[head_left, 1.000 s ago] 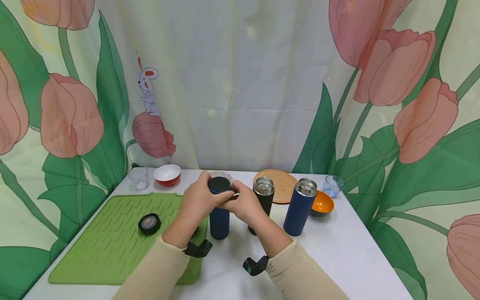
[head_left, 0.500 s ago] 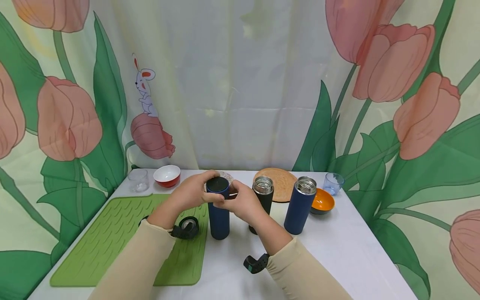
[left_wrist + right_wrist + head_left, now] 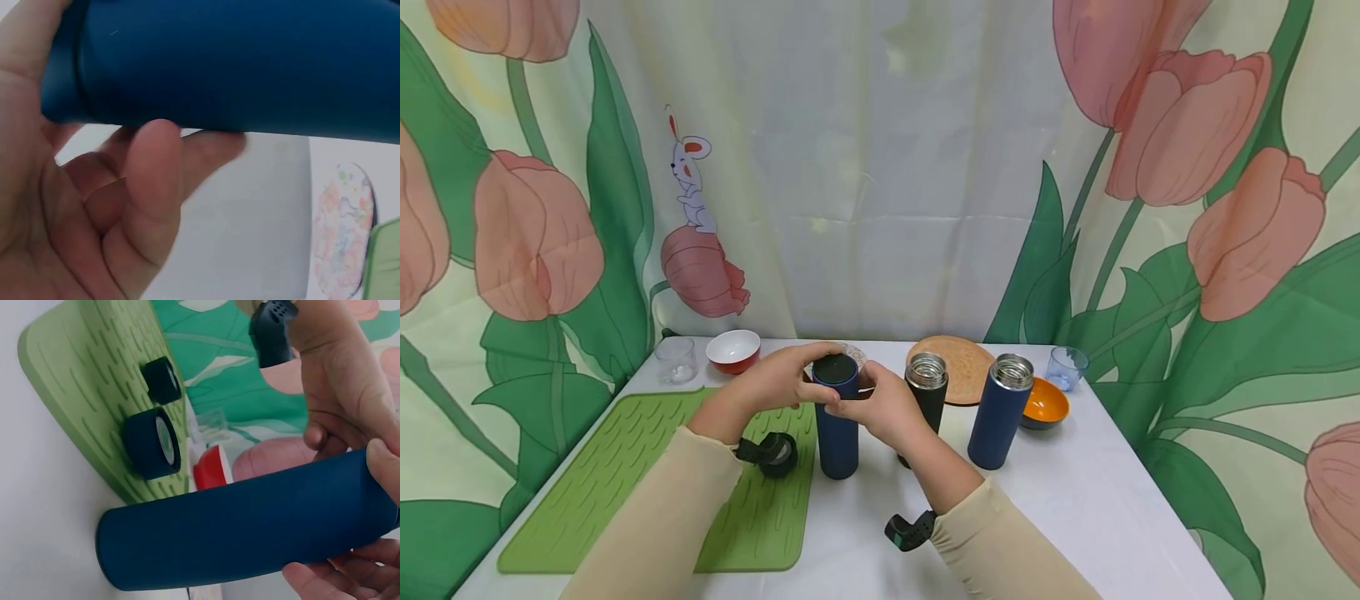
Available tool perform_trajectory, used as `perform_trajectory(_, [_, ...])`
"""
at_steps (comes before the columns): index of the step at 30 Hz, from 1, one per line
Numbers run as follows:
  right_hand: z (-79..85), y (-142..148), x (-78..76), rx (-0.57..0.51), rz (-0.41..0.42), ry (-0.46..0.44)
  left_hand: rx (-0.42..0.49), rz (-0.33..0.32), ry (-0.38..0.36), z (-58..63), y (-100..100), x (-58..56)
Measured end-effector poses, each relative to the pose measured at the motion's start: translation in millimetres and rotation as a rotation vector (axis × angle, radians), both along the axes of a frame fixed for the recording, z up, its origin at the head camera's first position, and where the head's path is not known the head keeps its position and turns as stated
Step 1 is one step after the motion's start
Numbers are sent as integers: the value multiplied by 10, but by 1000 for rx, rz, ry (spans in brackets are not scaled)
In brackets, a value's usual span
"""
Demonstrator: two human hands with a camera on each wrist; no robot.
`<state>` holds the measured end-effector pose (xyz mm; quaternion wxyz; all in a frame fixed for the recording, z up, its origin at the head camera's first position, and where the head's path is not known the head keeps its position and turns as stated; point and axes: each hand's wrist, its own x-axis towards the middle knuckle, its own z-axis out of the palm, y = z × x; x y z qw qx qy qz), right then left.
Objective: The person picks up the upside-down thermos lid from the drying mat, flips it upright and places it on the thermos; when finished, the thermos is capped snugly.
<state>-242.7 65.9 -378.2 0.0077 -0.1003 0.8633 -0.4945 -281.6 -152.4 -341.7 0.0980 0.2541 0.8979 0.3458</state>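
- Since half a second ago, the left hand (image 3: 775, 383) has barely shifted; its forearm has dropped a little lower across the ribbed green silicone mat (image 3: 625, 475), and the capped dark blue cylindrical flask (image 3: 837, 417) stands where it stood.
- Nearest, that mat lies on the white desk (image 3: 1075, 517); the right wrist view shows two round black lids (image 3: 153, 442) resting on it, apart from the flask.
- Just beyond, the capped flask stands upright at the mat's right edge. Left fingers (image 3: 150, 187) curl round its top end, and the right hand (image 3: 880, 408) clamps the body just under the black cap.
- Risk, as I judge it: the flask is tall and narrow, so an uneven twist could tip it sideways.
- Just beside the right hand stands an open black steel-rimmed flask (image 3: 927, 396), with an open dark blue flask (image 3: 1000, 412) further right; a swinging elbow or toppling flask could knock them over.
- Further back sit an orange bowl (image 3: 1045, 404), a round wooden plate (image 3: 962, 367), a blue glass (image 3: 1066, 367), a red-and-white bowl (image 3: 733, 350) and a clear glass (image 3: 676, 358); rolling flasks could strike these.
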Motion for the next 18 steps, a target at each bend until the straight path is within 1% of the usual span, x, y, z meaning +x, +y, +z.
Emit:
perform_trajectory(3, [-23, -13, 25, -11, -17, 4, 33, 23, 9, -65, 7, 32])
perform_trajectory(6, [-63, -33, 52, -9, -33, 22, 49, 30, 54, -118, 22, 75])
perform_trajectory(10, [-116, -73, 70, -13, -36, 59, 12, 52, 162, -114, 53, 130])
perform_trajectory(12, [-152, -86, 65, -21, -33, 64, -22, 72, 189, -115, 66, 139])
perform_trajectory(15, [-187, -98, 60, -28, -23, 66, -52, 94, 198, -116, 73, 152])
perform_trajectory(18, [-178, -87, 63, -27, -21, 70, -48, 87, 203, -110, 95, 139])
